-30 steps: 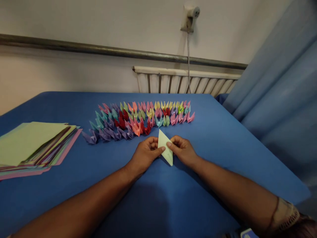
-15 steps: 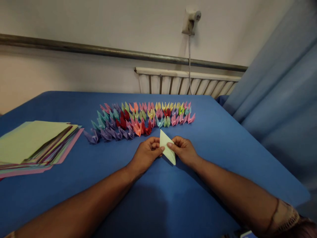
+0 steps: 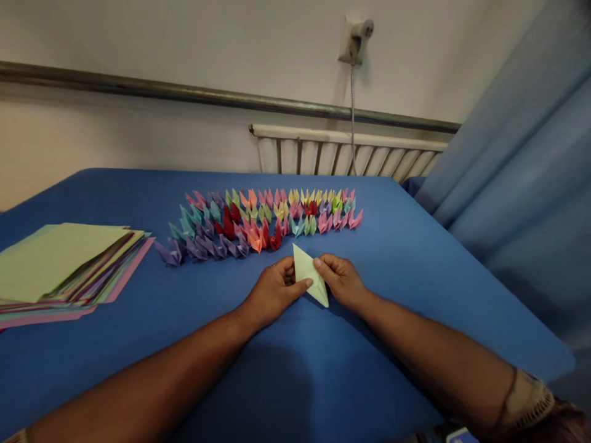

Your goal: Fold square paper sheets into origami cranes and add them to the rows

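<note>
A pale green folded paper (image 3: 305,268), shaped like a long diamond, is held between my two hands above the blue surface. My left hand (image 3: 276,284) grips its left edge, the thumb lying across the front and the fingers behind. On the upper right edge, my right hand (image 3: 342,278) pinches the paper with its thumb on top. Just beyond my hands stand rows of folded paper cranes (image 3: 258,237) in purple, teal, red, pink, yellow and green.
To the left lies a stack of coloured paper sheets (image 3: 60,258), a pale green one on top. The blue padded surface (image 3: 397,369) reaches a wall with a metal rail (image 3: 184,91) and a plugged socket (image 3: 354,43). A blue curtain (image 3: 517,160) hangs at the right.
The folded paper's top point has tilted a little left. My left thumb has slid further right across its front, and my right thumb has moved slightly up toward the upper edge.
</note>
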Motion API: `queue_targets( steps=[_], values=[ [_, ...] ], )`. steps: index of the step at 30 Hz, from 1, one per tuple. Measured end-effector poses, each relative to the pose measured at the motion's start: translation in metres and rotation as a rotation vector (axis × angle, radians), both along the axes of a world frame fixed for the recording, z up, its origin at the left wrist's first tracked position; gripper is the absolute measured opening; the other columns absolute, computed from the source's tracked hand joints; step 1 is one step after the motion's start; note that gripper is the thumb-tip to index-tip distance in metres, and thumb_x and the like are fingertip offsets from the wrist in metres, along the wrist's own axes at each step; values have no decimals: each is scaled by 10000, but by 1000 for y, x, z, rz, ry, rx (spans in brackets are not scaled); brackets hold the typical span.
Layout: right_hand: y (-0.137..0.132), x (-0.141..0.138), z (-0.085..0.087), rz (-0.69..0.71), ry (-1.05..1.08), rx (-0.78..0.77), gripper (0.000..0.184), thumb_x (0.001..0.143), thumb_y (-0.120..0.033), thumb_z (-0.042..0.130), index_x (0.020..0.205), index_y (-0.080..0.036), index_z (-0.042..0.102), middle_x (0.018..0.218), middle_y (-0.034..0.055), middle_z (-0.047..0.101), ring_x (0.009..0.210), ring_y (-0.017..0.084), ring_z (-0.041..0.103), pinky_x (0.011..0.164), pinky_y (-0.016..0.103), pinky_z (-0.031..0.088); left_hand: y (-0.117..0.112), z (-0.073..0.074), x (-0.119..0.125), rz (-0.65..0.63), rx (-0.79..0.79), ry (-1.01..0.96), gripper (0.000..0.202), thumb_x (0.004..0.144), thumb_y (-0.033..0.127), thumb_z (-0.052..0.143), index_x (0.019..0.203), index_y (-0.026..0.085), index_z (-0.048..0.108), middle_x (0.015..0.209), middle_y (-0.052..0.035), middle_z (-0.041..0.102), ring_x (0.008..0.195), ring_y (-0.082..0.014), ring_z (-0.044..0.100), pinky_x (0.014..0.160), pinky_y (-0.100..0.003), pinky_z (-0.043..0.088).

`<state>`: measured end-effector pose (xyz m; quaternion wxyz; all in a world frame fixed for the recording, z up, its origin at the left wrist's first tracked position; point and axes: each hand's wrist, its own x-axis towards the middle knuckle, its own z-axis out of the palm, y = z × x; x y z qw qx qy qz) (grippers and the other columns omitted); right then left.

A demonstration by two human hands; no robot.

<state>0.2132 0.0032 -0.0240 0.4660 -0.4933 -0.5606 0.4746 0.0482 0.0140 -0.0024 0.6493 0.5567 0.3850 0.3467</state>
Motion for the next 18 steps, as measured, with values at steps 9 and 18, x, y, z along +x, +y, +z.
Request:
queue_targets(
  steps=[9, 18],
  values=[
    [1, 1, -1, 2, 24, -27, 453, 828, -606, 513, 637, -197, 478, 549, -50, 415, 504, 96, 367, 466, 230, 291, 1, -4, -2, -42, 61, 40, 362, 688, 236, 733, 1009, 146, 594, 956, -60, 703, 865, -198, 672, 841, -363, 511],
    [0, 0, 1, 23, 42, -18, 450, 847, -606, 511, 665, -194, 503, 539, -43, 481, 478, 97, 441, 467, 231, 364, -3, 3, 0, -50, 43, 20, 334, 751, 321, 704, 1012, 151, 582, 869, -26, 693, 811, -180, 662, 762, -310, 518]
  ],
)
